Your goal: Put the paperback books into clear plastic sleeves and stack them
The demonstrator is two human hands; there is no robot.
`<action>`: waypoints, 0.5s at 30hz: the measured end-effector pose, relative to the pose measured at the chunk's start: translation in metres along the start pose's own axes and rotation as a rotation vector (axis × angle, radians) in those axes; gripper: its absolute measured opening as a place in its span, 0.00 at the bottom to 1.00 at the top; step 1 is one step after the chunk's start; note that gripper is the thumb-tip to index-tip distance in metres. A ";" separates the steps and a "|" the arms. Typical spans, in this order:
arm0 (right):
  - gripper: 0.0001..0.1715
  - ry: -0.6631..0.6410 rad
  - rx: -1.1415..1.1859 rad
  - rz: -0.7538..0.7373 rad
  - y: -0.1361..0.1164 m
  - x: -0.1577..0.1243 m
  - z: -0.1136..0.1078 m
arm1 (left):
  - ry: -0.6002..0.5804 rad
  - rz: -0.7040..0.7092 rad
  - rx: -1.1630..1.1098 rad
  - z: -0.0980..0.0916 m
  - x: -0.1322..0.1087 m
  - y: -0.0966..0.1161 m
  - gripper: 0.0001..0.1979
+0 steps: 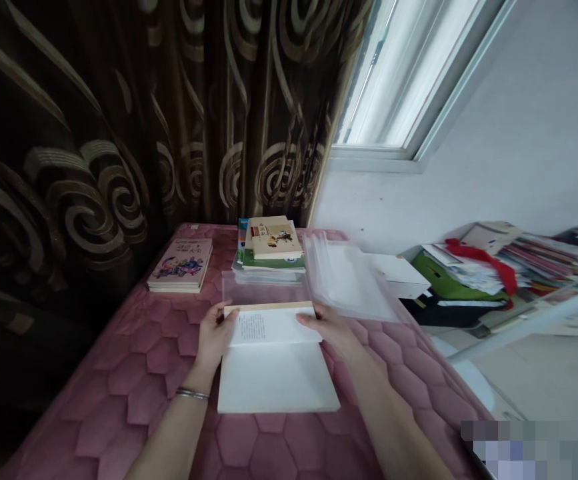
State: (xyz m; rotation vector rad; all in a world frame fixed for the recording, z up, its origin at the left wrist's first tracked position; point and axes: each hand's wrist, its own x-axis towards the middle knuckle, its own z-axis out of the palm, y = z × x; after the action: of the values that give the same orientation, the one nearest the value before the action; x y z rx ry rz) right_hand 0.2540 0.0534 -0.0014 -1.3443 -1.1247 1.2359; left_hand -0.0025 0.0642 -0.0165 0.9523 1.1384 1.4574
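Gripping the open book (277,379) at lower centre by its upper side edges, left hand (213,335) and right hand (333,328) alike, best to align squarely with the film (269,293) beyond, creasing nothing.

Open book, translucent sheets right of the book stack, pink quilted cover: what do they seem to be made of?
Open book: paper, matte, judging by the pale printed page.
Translucent sheets: probably thin plastic film, smooth; layered edges show through.
Pink quilted cover: likely padded fabric, perhaps velvety, given its puffed hexagons and soft shading; the exact fibre can't be told.
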 end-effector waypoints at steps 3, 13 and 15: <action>0.24 0.066 -0.012 0.044 0.000 0.001 0.001 | -0.008 -0.027 -0.016 0.001 -0.003 0.003 0.25; 0.24 0.171 -0.046 0.040 0.010 0.005 0.002 | -0.095 0.020 -0.065 -0.001 -0.010 0.010 0.19; 0.27 0.127 -0.020 -0.006 0.012 0.006 0.000 | -0.092 0.038 -0.043 0.000 -0.009 0.008 0.19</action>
State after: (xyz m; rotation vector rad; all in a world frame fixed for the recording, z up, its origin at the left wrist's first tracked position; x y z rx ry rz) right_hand 0.2547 0.0576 -0.0135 -1.4136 -1.0536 1.1207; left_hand -0.0031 0.0551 -0.0090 1.0057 1.0237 1.4479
